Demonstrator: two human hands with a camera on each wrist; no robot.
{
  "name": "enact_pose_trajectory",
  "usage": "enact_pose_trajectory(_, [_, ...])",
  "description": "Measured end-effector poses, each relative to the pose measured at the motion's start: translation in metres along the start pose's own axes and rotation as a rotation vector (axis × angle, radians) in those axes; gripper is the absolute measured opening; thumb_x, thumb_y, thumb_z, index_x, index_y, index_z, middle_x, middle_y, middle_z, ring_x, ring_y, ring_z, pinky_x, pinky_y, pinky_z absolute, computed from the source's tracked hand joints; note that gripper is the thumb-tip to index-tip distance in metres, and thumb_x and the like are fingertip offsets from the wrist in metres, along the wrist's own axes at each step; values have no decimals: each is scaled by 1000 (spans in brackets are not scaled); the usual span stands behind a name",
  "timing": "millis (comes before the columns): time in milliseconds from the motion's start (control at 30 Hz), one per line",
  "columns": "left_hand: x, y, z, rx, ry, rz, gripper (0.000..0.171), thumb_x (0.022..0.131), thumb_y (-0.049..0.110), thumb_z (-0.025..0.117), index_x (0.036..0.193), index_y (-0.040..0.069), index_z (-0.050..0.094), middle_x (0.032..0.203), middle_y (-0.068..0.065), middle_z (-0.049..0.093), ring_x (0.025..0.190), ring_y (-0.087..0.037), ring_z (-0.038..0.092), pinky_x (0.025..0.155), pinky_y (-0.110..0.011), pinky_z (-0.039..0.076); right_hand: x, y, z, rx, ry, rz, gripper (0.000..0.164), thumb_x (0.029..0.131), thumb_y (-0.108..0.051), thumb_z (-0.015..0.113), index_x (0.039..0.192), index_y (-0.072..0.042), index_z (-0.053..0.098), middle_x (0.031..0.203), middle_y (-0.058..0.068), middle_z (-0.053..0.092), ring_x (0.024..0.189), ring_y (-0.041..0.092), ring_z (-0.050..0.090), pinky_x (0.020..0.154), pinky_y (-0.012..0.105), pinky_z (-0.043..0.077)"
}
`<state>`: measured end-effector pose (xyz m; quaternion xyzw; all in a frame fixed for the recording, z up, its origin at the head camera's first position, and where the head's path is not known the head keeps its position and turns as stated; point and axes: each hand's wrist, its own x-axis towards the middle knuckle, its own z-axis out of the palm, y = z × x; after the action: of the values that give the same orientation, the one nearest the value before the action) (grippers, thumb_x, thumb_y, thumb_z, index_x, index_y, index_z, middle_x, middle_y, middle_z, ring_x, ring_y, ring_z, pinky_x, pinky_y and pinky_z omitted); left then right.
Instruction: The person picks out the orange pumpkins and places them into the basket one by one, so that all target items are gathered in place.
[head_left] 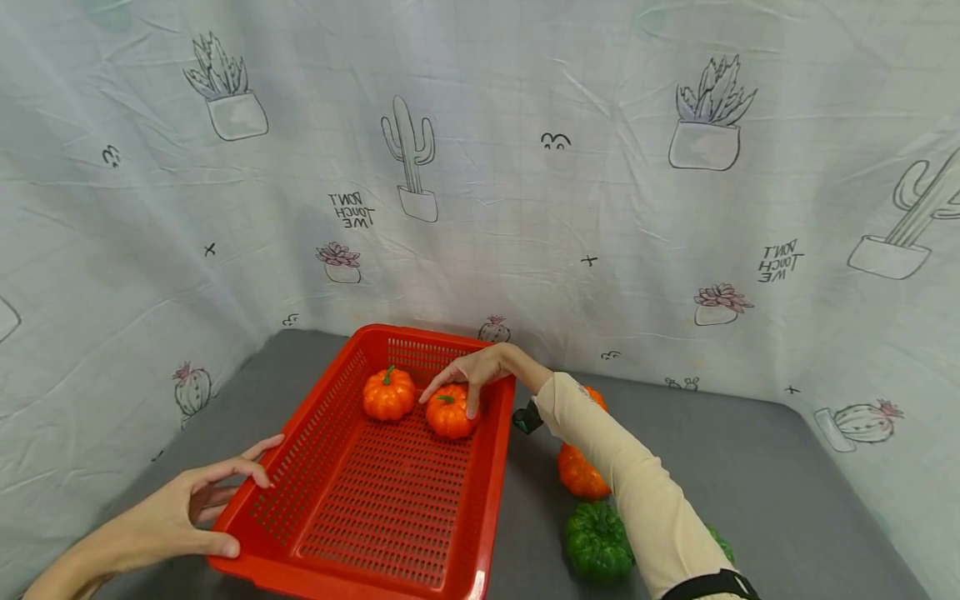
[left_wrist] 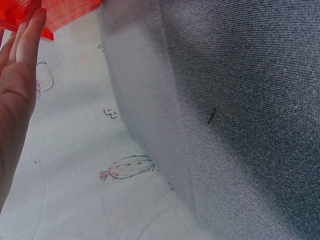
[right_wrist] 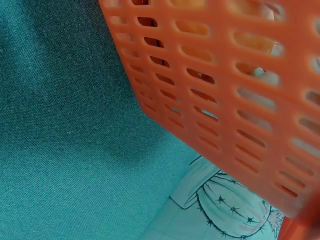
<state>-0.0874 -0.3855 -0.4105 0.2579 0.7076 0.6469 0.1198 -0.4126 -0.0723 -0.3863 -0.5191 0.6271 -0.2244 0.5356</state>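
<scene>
A red plastic basket (head_left: 390, 517) with slotted walls lies on the grey surface in the head view. My left hand (head_left: 172, 518) grips its near left corner, the thumb on the rim and the fingers over the side. Inside the basket, my right hand (head_left: 477, 367) holds a small orange pumpkin (head_left: 447, 418) with thumb and fingers around it. Another orange pumpkin (head_left: 388, 395) with a green stem sits to its left, near the far wall. In the right wrist view, the basket's slotted wall (right_wrist: 225, 115) hides most of what is inside.
Right of the basket, an orange pumpkin (head_left: 580, 473) and a green pumpkin (head_left: 597, 543) stand on the grey surface (head_left: 750, 467). One more orange and one more green piece are partly hidden by the right sleeve (head_left: 630, 475). A printed white curtain (head_left: 487, 167) encloses the back and sides.
</scene>
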Motion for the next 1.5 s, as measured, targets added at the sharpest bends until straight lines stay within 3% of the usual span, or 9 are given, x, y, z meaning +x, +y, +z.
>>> enact_pose_trajectory(367, [1, 0, 2, -29, -11, 0, 45, 86, -15, 57, 128, -5, 44, 156, 13, 19, 132, -10, 42, 93, -39, 51, -2, 1, 1, 57, -6, -7, 67, 79, 19, 62, 140, 10, 36, 148, 17, 35, 126, 12, 37, 106, 28, 36])
enact_pose_trajectory(633, [-1, 0, 3, -34, -12, 9, 45, 86, -16, 57, 128, -8, 43, 157, 13, 19, 132, -11, 43, 92, -39, 51, -4, -2, 3, 37, -2, -4, 67, 75, 22, 65, 136, 10, 40, 143, 16, 40, 122, 9, 39, 107, 27, 35])
enact_pose_trajectory(967, [-2, 0, 6, -115, 7, -88, 41, 88, -12, 57, 126, -9, 41, 149, 24, 27, 127, -13, 48, 91, -46, 50, -4, 0, 4, 12, -12, 1, 70, 77, 20, 65, 140, 9, 36, 149, 15, 34, 131, 11, 33, 110, 25, 28])
enact_pose_trajectory(1233, [-4, -2, 5, -89, -8, -23, 42, 88, -14, 56, 127, -8, 42, 154, 17, 22, 130, -12, 45, 92, -43, 50, -3, -8, 4, -30, -1, 54, 70, 77, 20, 66, 140, 7, 39, 149, 10, 35, 130, 10, 33, 109, 24, 30])
enact_pose_trajectory(1500, [-4, -2, 6, -83, -5, -19, 42, 87, -15, 56, 126, -10, 41, 152, 20, 25, 129, -12, 47, 93, -41, 50, -4, -9, 4, -48, 11, 74, 72, 75, 21, 67, 140, 6, 41, 148, 10, 37, 128, 9, 35, 108, 23, 30])
